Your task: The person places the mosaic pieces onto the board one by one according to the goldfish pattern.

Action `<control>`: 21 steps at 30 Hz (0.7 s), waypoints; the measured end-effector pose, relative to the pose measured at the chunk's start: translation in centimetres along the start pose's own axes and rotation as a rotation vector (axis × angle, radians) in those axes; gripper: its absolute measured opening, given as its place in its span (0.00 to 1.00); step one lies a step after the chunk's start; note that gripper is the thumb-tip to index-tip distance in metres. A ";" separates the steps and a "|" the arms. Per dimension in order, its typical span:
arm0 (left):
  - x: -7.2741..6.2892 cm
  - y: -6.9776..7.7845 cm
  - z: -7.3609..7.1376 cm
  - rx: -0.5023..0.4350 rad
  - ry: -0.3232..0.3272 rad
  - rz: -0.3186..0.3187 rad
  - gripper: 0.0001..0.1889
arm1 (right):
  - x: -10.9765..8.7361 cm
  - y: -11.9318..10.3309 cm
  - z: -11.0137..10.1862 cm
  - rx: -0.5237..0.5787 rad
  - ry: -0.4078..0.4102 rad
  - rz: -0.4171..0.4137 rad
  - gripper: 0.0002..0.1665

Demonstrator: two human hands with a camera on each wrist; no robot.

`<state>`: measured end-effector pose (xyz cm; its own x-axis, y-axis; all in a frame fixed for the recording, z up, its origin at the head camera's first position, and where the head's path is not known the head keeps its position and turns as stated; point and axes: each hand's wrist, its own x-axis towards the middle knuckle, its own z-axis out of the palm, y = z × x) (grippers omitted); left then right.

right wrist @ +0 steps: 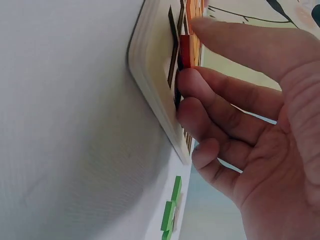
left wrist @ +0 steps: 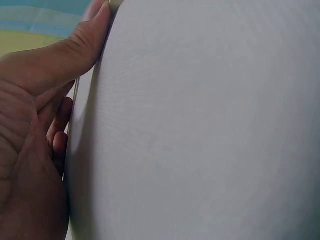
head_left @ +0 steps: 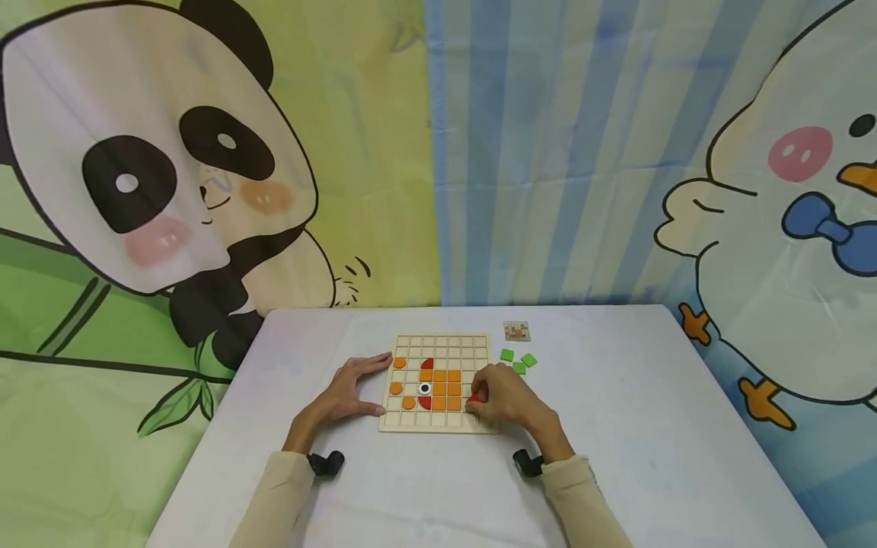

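A square wooden grid board (head_left: 438,425) lies on the white table, with orange square tiles (head_left: 447,390), red curved tiles (head_left: 428,364), orange round pieces (head_left: 396,388) and a black-and-white eye piece (head_left: 425,389) on it. My left hand (head_left: 346,390) rests at the board's left edge, thumb and fingers spread. In the left wrist view its thumb (left wrist: 75,50) reaches towards the board's corner. Over the right part of the board, my right hand (head_left: 503,393) pinches a red tile (right wrist: 185,51) between thumb and fingers. Its full shape is hidden by the fingers.
Several green square tiles (head_left: 529,360) lie on the table to the right of the board. Behind them is a small patterned card (head_left: 517,330). A printed cloth (head_left: 521,152) with cartoon animals hangs beyond the table's far edge.
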<state>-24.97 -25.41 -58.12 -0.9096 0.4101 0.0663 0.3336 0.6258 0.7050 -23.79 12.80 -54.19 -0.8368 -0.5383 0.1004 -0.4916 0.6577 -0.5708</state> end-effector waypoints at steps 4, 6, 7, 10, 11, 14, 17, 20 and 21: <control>0.1 -0.1 0.0 0.016 0.016 0.020 0.57 | -0.2 -0.2 -0.3 0.039 -0.025 0.013 0.15; 0.1 -0.1 -0.1 0.022 0.021 0.026 0.57 | -0.3 -0.3 -0.5 0.057 -0.037 0.019 0.16; 0.2 -0.1 -0.1 0.027 0.024 0.030 0.57 | -0.3 -0.3 -0.6 0.064 -0.041 0.019 0.16; 0.2 0.0 -0.3 0.029 0.025 0.030 0.57 | -0.3 -0.3 -0.7 0.080 -0.046 0.010 0.13; 0.2 0.0 -0.2 0.031 0.028 0.030 0.57 | -0.3 -0.2 -0.7 0.078 -0.046 0.005 0.11; 0.2 0.0 -0.1 0.032 0.029 0.030 0.56 | -0.3 -0.2 -0.6 0.080 -0.043 -0.006 0.09; 0.1 0.0 -0.1 0.037 0.026 0.029 0.56 | -0.3 -0.3 -0.4 0.066 -0.033 -0.011 0.08; 0.0 0.0 -0.1 0.030 0.023 0.031 0.56 | -0.3 -0.4 -0.2 0.039 -0.019 -0.020 0.07; 0.0 0.0 0.0 0.028 0.022 0.031 0.57 | -0.3 -0.4 -0.1 0.029 -0.015 -0.027 0.07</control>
<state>-24.98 -25.46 -58.10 -0.9038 0.4152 0.1040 0.3684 0.6311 0.6826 -23.42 12.75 -53.90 -0.8197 -0.5633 0.1039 -0.5063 0.6277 -0.5914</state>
